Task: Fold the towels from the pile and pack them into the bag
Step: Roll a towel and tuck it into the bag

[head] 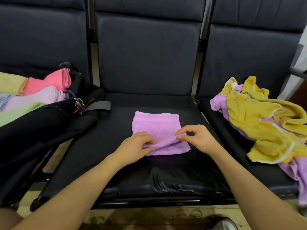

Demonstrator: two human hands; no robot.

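Note:
A folded purple towel (156, 127) lies on the middle black seat. My left hand (136, 147) pinches its near left edge between thumb and fingers. My right hand (196, 138) pinches the cloth near the towel's near right side, where a ridge of fabric is raised between both hands. On the left seat an open black bag (41, 120) holds folded towels: pink (53, 81), pale pink (38, 98), green (18, 113) and yellow (10, 83). The pile of unfolded yellow (259, 123) and purple towels (294, 173) lies on the right seat.
Three black padded seats (116, 163) stand in a row with backrests behind. Metal clips and a grey strap (98, 106) hang from the bag's right end. Tiled floor (149, 218) shows below the seat edge, with a shoe (224, 224) at the bottom right.

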